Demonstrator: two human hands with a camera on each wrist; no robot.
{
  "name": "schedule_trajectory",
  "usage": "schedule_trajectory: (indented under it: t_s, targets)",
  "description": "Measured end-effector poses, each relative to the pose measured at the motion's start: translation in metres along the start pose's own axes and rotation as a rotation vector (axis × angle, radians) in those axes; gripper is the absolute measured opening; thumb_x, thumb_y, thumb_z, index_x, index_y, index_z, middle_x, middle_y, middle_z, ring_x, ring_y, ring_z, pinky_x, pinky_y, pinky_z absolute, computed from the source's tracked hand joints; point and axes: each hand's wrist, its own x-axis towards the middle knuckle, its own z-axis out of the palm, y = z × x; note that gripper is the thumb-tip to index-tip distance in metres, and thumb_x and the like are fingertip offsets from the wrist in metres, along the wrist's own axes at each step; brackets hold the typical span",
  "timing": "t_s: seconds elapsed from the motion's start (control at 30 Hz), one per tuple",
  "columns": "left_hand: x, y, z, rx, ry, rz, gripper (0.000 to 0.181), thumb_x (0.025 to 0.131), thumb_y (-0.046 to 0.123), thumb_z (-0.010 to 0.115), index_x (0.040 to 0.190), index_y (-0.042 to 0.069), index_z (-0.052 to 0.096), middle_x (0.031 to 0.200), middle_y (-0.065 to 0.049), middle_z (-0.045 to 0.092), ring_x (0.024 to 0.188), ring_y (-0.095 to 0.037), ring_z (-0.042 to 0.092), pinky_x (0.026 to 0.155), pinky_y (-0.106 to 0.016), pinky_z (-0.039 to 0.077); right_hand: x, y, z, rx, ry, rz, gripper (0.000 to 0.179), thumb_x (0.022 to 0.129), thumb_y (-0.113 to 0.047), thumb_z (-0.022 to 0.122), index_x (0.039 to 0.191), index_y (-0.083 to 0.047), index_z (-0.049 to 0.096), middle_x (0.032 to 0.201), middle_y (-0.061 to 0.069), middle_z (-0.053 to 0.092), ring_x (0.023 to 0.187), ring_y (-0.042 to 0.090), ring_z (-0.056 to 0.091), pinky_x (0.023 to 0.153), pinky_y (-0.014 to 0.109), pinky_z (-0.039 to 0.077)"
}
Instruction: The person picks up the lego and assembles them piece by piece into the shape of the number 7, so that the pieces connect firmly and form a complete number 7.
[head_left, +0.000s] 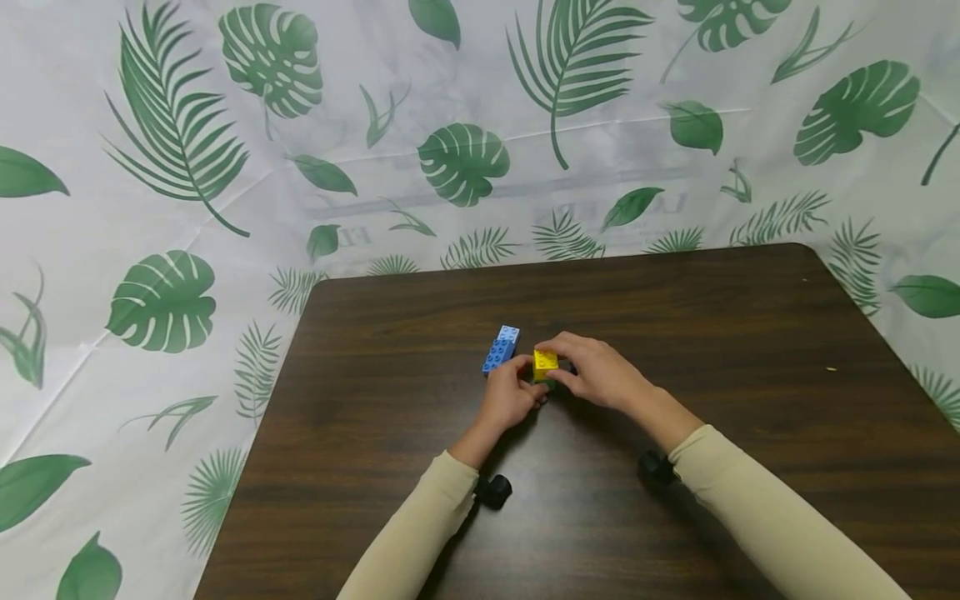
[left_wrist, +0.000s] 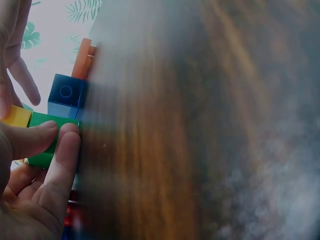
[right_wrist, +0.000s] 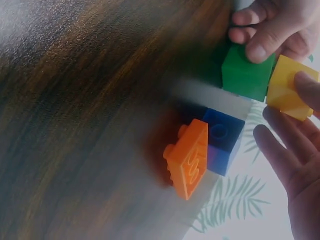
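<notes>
Brick-work overall: the yellow brick (right_wrist: 284,82) sits over the green brick (right_wrist: 245,77), between both sets of fingers; that much looks placed. Whether it is pressed fully home, I can't tell. The pieces around the fingers are not on it.
Leafy cloth (head_left: 360,67): beyond the fingers, white and creased, printed with green fronds.
Counter (head_left: 570,525): beneath the fingers, dark brown, wood-grained, faintly shiny.
Sleeves (head_left: 420,533): behind the fingers, pale, plain, close-fitting.
Right hand (head_left: 603,371): thumb and fingers pinch the yellow brick.
Left hand (head_left: 507,397): thumb and fingers grip the green brick below it.
Blue bricks (head_left: 498,357): just beyond the left fingers, studded plastic, one end paler.
Dark blue block (right_wrist: 230,132): near the right fingers, boxy, a ring marking one face.
Held pair: squared, smooth-walled, hard-looking plastic.
Orange piece (right_wrist: 186,162): beside the dark blue block, tilted, studs one side, hollow the other.
Red piece (left_wrist: 67,218): past the left fingers, mostly hidden, too blurred to judge its shape.
</notes>
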Motion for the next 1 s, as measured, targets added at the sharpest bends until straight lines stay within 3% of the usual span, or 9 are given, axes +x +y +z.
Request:
schedule_trajectory:
  t_s: [0.2, 0.4, 0.8, 1.0]
  targets:
    - [0.0, 0.0, -0.001, 0.001, -0.033, 0.002, 0.04, 0.087, 0.001, 0.073, 0.125, 0.001, 0.061, 0.097, -0.01, 0.068, 0.06, -0.01, 0.067, 0.054, -0.023, 0.056, -0.001, -0.002, 0.002, -0.034, 0.004, 0.02, 0.041, 0.09, -0.018, 0.073, 0.129, -0.011, 0.062, 0.112, 0.002, 0.062, 0.087, 0.024, 0.065, 0.079, 0.038, 0.056]
    - [0.0, 0.0, -0.002, 0.027, -0.04, 0.023, 0.038, 0.087, 0.002, 0.074, 0.123, 0.001, 0.062, 0.09, -0.007, 0.068, 0.059, -0.01, 0.066, 0.053, -0.023, 0.056, 0.0, -0.003, 0.004, -0.072, 0.012, -0.018, 0.041, 0.09, -0.017, 0.074, 0.128, -0.01, 0.062, 0.112, 0.003, 0.061, 0.084, 0.02, 0.064, 0.077, 0.04, 0.056]
    - [0.002, -0.001, -0.001, 0.02, -0.051, 0.031, 0.036, 0.087, 0.004, 0.073, 0.121, 0.004, 0.061, 0.091, -0.007, 0.067, 0.059, -0.009, 0.066, 0.054, -0.023, 0.056, -0.005, 0.004, 0.01, 0.03, 0.074, 0.007, 0.044, 0.088, -0.012, 0.075, 0.129, -0.011, 0.06, 0.113, 0.004, 0.062, 0.087, 0.022, 0.062, 0.078, 0.039, 0.056]
    - [0.002, 0.0, -0.005, 0.0, -0.066, 0.064, 0.035, 0.088, 0.008, 0.074, 0.119, 0.007, 0.06, 0.091, -0.008, 0.065, 0.059, -0.014, 0.067, 0.053, -0.025, 0.056, -0.005, 0.006, 0.012, 0.042, 0.08, -0.009, 0.045, 0.088, -0.012, 0.074, 0.13, -0.011, 0.059, 0.115, 0.004, 0.062, 0.089, 0.019, 0.061, 0.08, 0.04, 0.056]
